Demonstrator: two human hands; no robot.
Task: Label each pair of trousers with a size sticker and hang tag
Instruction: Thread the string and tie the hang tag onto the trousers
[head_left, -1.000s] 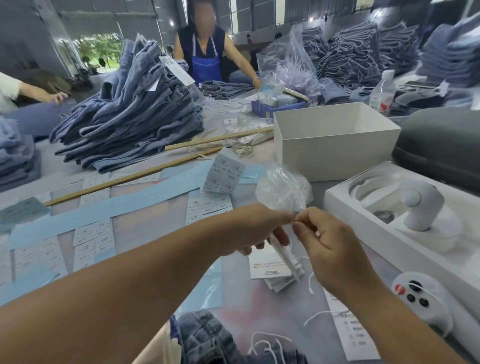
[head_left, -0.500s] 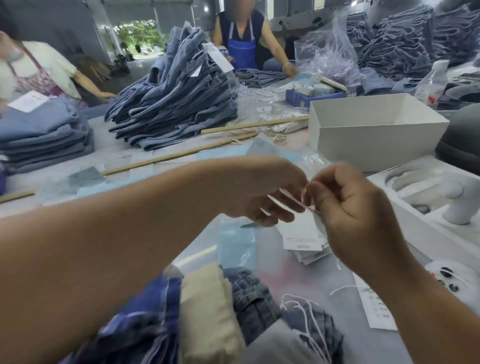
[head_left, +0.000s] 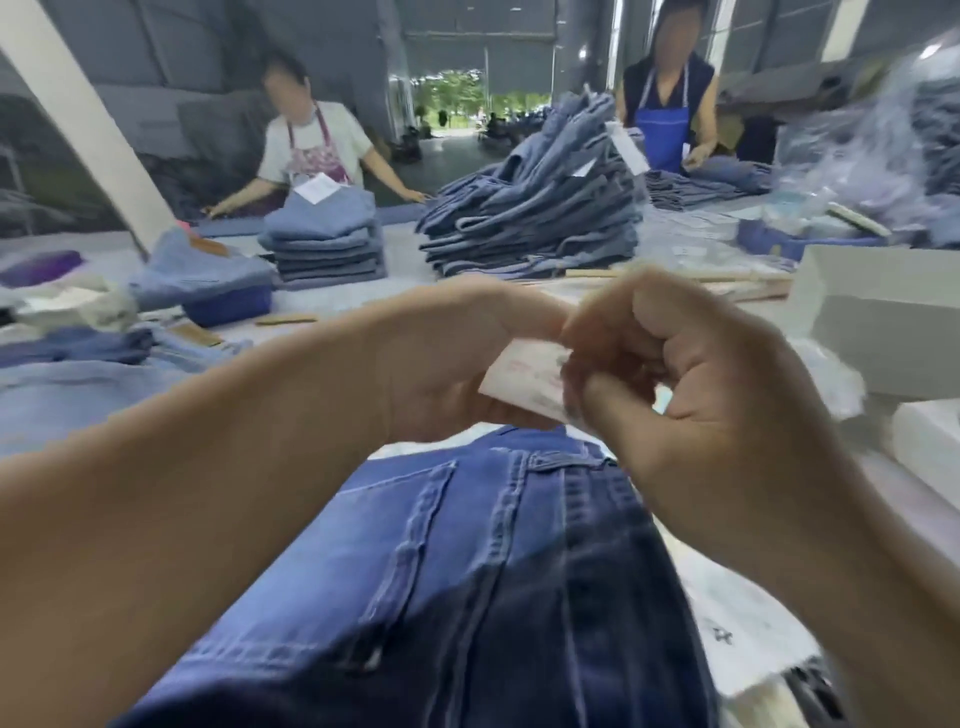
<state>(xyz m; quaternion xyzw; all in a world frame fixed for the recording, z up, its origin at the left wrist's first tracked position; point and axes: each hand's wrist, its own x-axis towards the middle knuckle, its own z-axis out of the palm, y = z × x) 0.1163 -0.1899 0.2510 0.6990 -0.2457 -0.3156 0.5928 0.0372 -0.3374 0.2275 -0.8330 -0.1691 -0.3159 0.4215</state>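
Note:
A pair of dark blue jeans (head_left: 467, 571) lies flat in front of me, back pocket and waistband up. Just above the waistband my left hand (head_left: 457, 364) holds a white hang tag (head_left: 524, 382) with faint red print. My right hand (head_left: 691, 395) meets it from the right, fingers curled and pinching the tag's right end. The fingertips of both hands are blurred, and the tag's string is hidden.
Stacks of folded jeans (head_left: 535, 228) and a smaller stack (head_left: 327, 244) stand across the table. An open white box (head_left: 883, 322) is at the right, wooden sticks (head_left: 675, 278) behind my hands. Two people (head_left: 311, 150) work at the far side.
The view has swung left and down, so the jeans now fill the foreground. Both hands have risen closer to the camera, still together on the hang tag.

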